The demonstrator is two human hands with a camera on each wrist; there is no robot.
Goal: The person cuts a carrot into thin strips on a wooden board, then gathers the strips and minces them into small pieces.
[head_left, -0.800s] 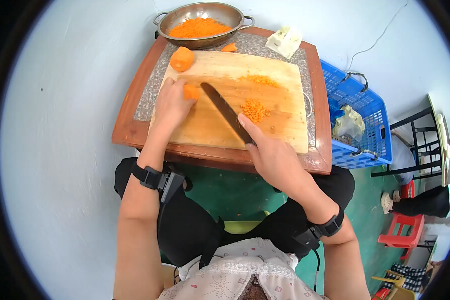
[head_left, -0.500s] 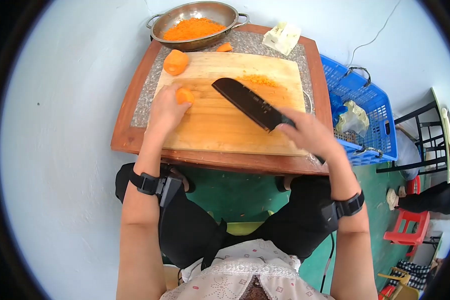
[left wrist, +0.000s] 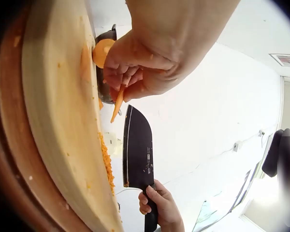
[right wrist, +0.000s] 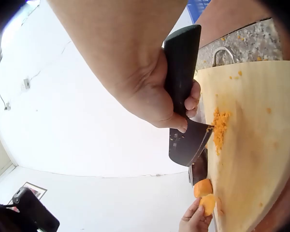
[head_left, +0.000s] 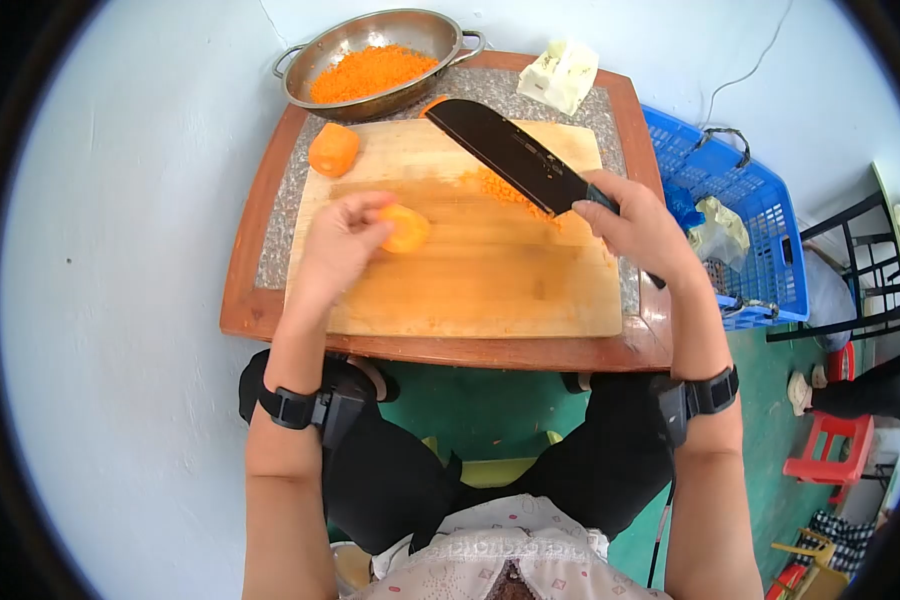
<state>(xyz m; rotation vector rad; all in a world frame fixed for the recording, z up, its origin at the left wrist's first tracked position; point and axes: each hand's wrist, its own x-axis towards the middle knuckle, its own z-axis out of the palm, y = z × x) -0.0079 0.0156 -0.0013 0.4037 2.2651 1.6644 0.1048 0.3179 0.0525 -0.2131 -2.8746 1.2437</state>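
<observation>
My left hand (head_left: 342, 245) pinches a thin carrot slice (head_left: 405, 229) above the left half of the wooden cutting board (head_left: 450, 310); the left wrist view shows the slice (left wrist: 118, 104) edge-on, off the board. In my right hand (head_left: 638, 222) is the handle of a black-bladed knife (head_left: 515, 158), its blade raised over the right side of the board and slanting to the upper left. Minced carrot (right wrist: 220, 126) lies in a strip by the blade's edge in the right wrist view. A chunk of carrot (head_left: 333, 150) sits at the board's upper left corner.
A metal pan (head_left: 410, 30) with minced carrot stands at the table's back left. Behind the board lies a crumpled pale wrapper (head_left: 560, 76). A blue basket (head_left: 770, 215) is right of the table, with a red stool (head_left: 832, 448) farther off.
My left hand has lifted the carrot slice and moved it right. The knife has risen and swung farther back; the near pile of mince has left its former spot, and mince now lies beside the blade.
</observation>
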